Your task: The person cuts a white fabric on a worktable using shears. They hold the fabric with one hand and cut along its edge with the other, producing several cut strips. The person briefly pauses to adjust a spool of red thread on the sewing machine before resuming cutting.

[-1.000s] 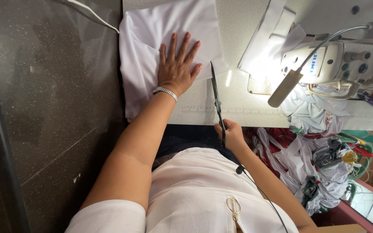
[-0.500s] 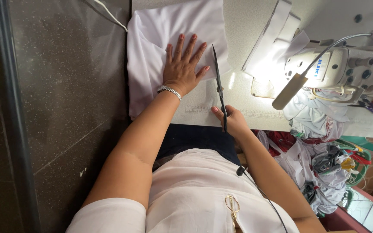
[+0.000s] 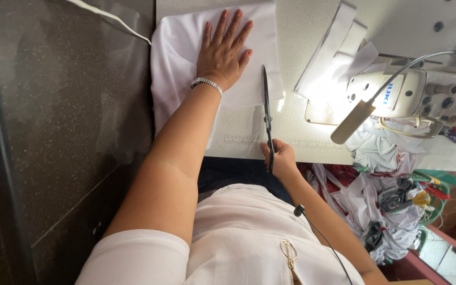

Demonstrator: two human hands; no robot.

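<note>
Pressing down flat, my left hand [image 3: 221,53] is lying palm-down on the white cloth [image 3: 186,89], its fingers [image 3: 222,29] spread and stretched away from me, the thumb angled off to the right. A metal bracelet [image 3: 207,83] is circling that wrist. My right hand [image 3: 279,158] is closing around the handles of the dark scissors [image 3: 266,113], the fingers curled tight about them at the near edge of the desk [image 3: 302,31]; I cannot tell how wide the blades are standing, since they are showing as one thin dark line. The scissors are pointing away from me, with the tip lying just beside the right edge of the cloth, near my left thumb.

The cloth is lying folded on the left part of the pale speckled desk, its left side hanging over the edge toward the dark stone floor [image 3: 54,132]. To the right, a white sewing machine [image 3: 412,92] is sitting on the desk with its lamp shining brightly on the surface below, and a slim gooseneck light [image 3: 355,120] is reaching out in front of it. Beyond the desk's near right corner, a heap of mixed fabric scraps [image 3: 386,206] is piling up by a green basket [image 3: 439,184].
</note>
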